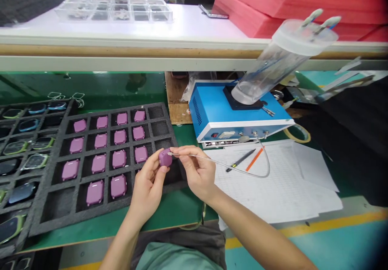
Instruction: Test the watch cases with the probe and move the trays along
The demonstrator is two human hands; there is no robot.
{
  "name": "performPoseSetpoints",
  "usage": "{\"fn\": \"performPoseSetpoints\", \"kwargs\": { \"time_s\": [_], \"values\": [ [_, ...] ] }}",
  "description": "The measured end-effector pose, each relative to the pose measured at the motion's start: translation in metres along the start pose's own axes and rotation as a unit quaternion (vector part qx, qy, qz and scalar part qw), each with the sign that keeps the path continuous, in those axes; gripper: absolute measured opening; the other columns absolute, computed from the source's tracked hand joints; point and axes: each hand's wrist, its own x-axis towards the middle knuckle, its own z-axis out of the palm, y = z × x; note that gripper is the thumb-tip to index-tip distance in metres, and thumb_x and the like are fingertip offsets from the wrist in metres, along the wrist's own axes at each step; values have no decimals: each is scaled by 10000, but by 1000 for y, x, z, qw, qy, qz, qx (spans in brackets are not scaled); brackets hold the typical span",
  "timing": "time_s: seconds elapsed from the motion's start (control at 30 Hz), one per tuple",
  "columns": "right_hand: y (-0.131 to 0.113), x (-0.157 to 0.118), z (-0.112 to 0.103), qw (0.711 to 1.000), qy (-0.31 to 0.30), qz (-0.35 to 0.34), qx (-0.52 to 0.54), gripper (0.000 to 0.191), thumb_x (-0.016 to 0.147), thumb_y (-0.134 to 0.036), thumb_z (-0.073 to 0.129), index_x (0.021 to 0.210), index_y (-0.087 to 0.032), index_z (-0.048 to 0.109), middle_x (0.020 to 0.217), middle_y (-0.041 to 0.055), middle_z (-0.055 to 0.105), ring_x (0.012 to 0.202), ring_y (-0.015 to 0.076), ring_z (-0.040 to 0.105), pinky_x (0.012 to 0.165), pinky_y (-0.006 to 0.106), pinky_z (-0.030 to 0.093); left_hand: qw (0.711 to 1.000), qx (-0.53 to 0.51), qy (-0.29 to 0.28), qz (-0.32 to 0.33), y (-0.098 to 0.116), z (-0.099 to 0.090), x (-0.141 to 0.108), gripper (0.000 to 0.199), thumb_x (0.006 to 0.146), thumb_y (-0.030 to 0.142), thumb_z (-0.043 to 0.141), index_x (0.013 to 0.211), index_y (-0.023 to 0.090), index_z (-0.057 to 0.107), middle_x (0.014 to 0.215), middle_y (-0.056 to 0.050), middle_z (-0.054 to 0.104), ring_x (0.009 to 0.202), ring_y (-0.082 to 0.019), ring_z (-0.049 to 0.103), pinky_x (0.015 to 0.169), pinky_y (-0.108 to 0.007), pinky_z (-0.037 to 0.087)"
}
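Note:
My left hand (149, 185) holds a small purple case (165, 157) between thumb and fingers, above the right part of a black foam tray (57, 205). From the right, my right hand (198, 173) pinches the end of a thin pale cable (230, 167), whose tip touches the upper part of the case. The cable loops back to the front of a blue box (242, 118). Rows of similar purple cases (94, 192) lie in the tray's compartments. Some of its compartments hold nothing.
A clear cylinder (269, 74) stands tilted on the blue box. Papers (273, 185), a black pen (241, 160), an orange stick (255, 159) and a tape roll (298, 133) lie at the right. Another tray of watch-like pieces (22, 192) is at left. A shelf (136, 62) crosses behind.

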Motion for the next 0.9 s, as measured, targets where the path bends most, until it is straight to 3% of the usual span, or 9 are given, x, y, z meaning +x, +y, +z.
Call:
{"fn": "performPoseSetpoints", "kwargs": {
  "time_s": [0.47, 0.9],
  "values": [
    [-2, 3, 0, 1000, -6, -10, -7, 121, 1051, -282, 615, 1032, -234, 725, 1044, 62, 791, 1034, 197, 795, 881, 335, 691, 1000, 15, -2, -13, 1, -1, 0, 441, 1016, 397, 650, 1402, 186, 618, 1402, -151, 717, 1271, -277, 718, 1012, -389, 664],
    [-1, 2, 0, 1000, -3, -9, -1, 117, 1046, -267, 621, 1041, -235, 734, 1054, 61, 791, 1043, 198, 793, 884, 331, 687, 1000, 22, -1, -4, 0, -2, 0, 426, 1026, 381, 642, 1393, 170, 608, 1411, -153, 712, 1268, -253, 720, 1003, -334, 662]
  ]
}}
